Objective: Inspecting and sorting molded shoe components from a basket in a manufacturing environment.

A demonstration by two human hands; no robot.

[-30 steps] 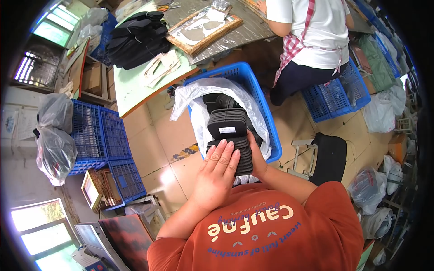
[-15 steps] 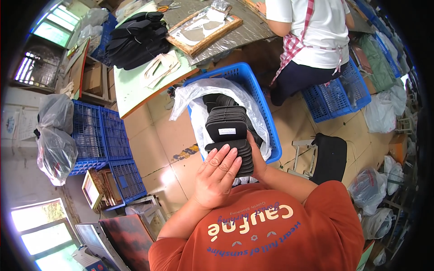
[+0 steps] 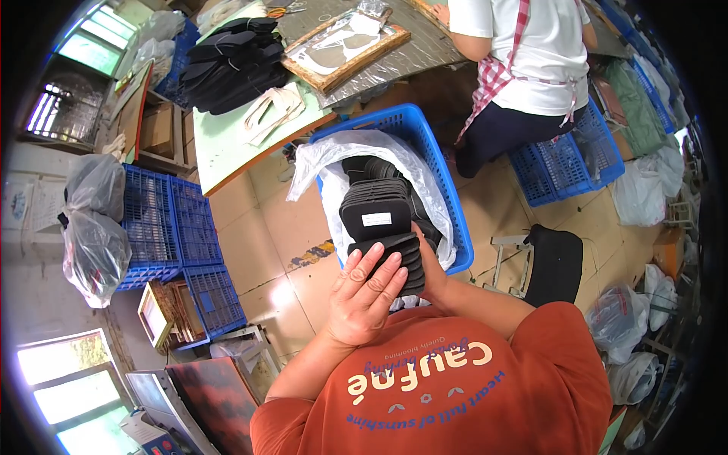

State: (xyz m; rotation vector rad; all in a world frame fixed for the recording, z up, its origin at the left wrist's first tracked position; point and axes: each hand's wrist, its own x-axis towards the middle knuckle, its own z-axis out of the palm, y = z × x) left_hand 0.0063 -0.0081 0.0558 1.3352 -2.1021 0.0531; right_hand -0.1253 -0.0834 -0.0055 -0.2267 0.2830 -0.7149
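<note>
My hands hold a thick stack of thin black flat pads [image 3: 374, 203] with rounded corners, above the crate. A small white label [image 3: 376, 219] sits on one pad's face. The stack is parted, with the labelled pads leaning away from me and the others nearer. My left hand [image 3: 362, 299] lies over the nearer pads, its fingers pressing on them; its thumb is hidden. Along the right side, my right hand [image 3: 431, 265] grips the stack, most of its fingers hidden behind. Below is a blue plastic crate [image 3: 453, 201] lined with a clear plastic bag [image 3: 312, 161], with more black pads inside.
A green-topped table [image 3: 220, 155] holds bundled black pieces [image 3: 235, 68] and a wooden frame [image 3: 345, 49]. At the far right stands a co-worker [image 3: 527, 53] in a checked apron. Blue crates [image 3: 152, 227] are stacked at left; a black-covered chair [image 3: 553, 265] is at right.
The labelled pads have shifted slightly left and lean a little differently. My left fingers have spread slightly over the nearer pads, whose edges look more fanned. My right hand stays on the stack.
</note>
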